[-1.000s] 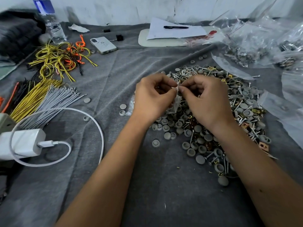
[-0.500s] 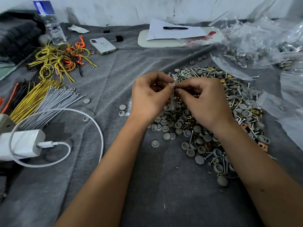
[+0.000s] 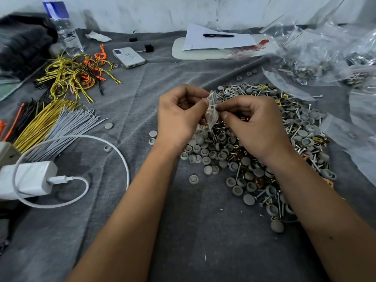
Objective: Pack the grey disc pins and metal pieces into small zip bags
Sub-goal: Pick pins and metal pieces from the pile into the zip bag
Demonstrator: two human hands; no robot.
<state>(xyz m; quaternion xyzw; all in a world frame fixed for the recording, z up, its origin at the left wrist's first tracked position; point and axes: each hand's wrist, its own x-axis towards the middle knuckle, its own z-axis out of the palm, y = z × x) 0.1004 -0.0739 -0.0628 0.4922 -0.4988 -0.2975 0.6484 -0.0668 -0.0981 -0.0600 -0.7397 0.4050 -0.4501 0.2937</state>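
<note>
Grey disc pins (image 3: 205, 152) mix with silver screws (image 3: 264, 200) and brassy metal pieces (image 3: 317, 139) on a dark grey cloth (image 3: 203, 241), beside yellow and orange wires (image 3: 75, 74), pale grey ties (image 3: 67, 127) and a white charger (image 3: 30, 178).

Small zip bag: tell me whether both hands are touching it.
Touching. The head view shows the left hand and right hand pinching the small zip bag between their fingertips above the pile.

I see a worktop (image 3: 183, 231) draped in creased grey cloth, running to a scuffed white wall (image 3: 162, 13) at the far side, under flat, even light.
</note>
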